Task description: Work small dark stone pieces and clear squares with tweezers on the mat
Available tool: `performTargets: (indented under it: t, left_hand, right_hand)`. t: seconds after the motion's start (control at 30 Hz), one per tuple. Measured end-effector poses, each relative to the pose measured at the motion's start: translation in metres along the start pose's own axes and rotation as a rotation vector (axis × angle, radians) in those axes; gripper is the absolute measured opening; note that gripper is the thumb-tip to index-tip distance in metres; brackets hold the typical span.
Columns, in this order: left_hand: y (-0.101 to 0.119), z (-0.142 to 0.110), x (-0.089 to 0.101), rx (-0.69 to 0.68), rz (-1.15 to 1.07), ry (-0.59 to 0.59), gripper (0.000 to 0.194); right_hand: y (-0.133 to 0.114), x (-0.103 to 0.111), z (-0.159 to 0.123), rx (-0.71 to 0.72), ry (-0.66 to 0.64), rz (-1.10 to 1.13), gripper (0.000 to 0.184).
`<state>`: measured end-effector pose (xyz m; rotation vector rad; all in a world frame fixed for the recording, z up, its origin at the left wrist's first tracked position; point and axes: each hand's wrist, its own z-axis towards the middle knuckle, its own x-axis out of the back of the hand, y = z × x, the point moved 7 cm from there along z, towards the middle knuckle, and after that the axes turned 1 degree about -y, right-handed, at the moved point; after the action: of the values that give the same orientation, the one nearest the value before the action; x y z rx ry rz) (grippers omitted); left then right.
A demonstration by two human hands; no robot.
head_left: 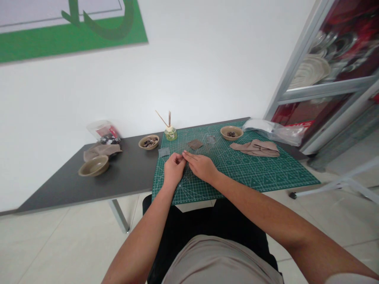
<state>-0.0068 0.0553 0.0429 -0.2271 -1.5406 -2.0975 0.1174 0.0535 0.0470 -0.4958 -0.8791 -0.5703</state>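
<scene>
My left hand (174, 167) and my right hand (201, 166) meet fingertip to fingertip above the green cutting mat (237, 169). The fingers of both are pinched together, and whatever sits between them is hidden or too small to make out. Just beyond the hands lies a brown square piece (195, 144). A clear square piece (211, 139) is to its right, and a greyish square piece (164, 152) rests at the mat's left edge, close to my left hand.
Left of the mat stand a bowl of small stones (149, 142), another bowl (94, 166) and a clear bag (103, 132). A reed diffuser (170, 133) is at the back. On the right are a bowl with dark stones (231, 133), a brown cloth (257, 148) and a plastic bag (275, 131).
</scene>
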Motion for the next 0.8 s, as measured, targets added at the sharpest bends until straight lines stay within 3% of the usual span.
performTargets:
  t: [0.23,0.43,0.6,0.8]
  left_hand:
    - [-0.001,0.0,0.001,0.0,-0.014,0.015,0.015]
    - [-0.006,0.0,-0.002,0.005,-0.158,0.014,0.014]
    - [-0.005,0.001,-0.008,-0.019,-0.296,-0.044,0.025]
    - [-0.01,0.003,-0.014,0.027,-0.346,-0.106,0.027]
  right_hand:
    - [0.0,0.002,0.001,-0.025,-0.051,0.028,0.046]
    - [0.016,0.005,-0.001,-0.276,-0.093,0.001,0.044]
    - [0.025,0.01,-0.002,-0.372,0.006,0.062,0.04]
    - [0.03,0.013,-0.003,-0.344,0.113,0.1,0.035]
